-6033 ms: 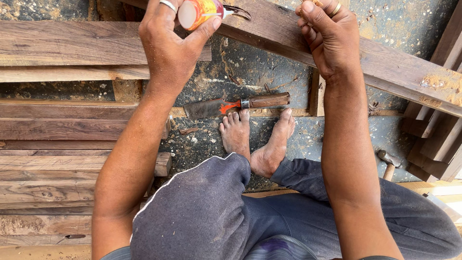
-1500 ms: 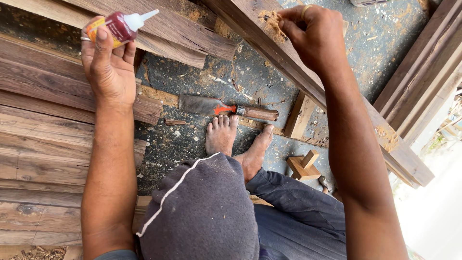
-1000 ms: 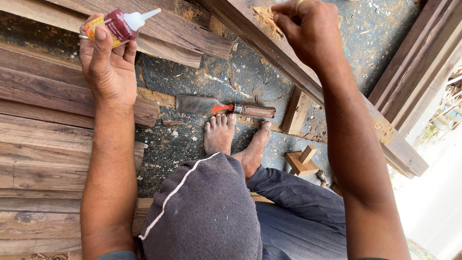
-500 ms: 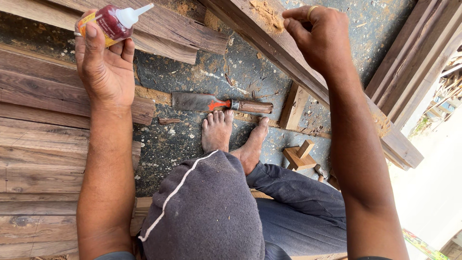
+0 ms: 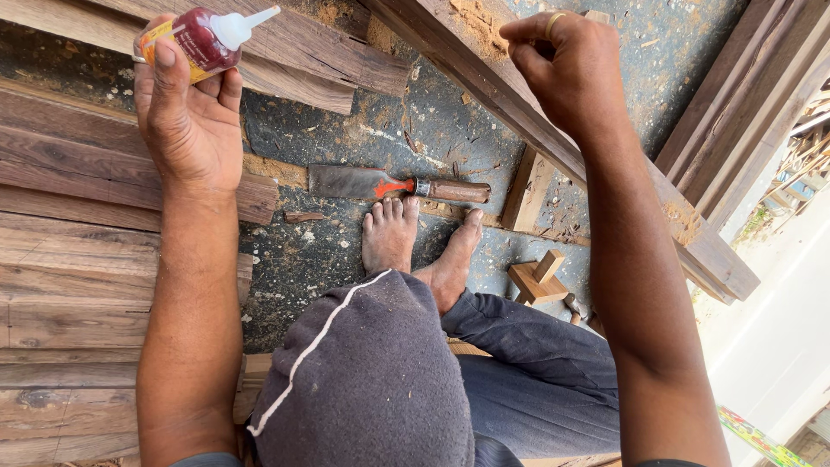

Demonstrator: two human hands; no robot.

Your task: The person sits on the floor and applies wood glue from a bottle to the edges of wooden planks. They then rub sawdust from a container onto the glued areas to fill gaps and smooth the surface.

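Left hand grips red glue bottle over stacked boards; right hand, curled closed, presses on plank edge. Chisel lies on the floor between them.

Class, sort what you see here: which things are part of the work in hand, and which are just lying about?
In use:
- small red glue bottle with white nozzle, held in the left hand
- long dark wooden beam with sawdust, under the right hand

Lying about:
- flat steel chisel with wooden handle
- small wooden offcut block
- stacked weathered planks
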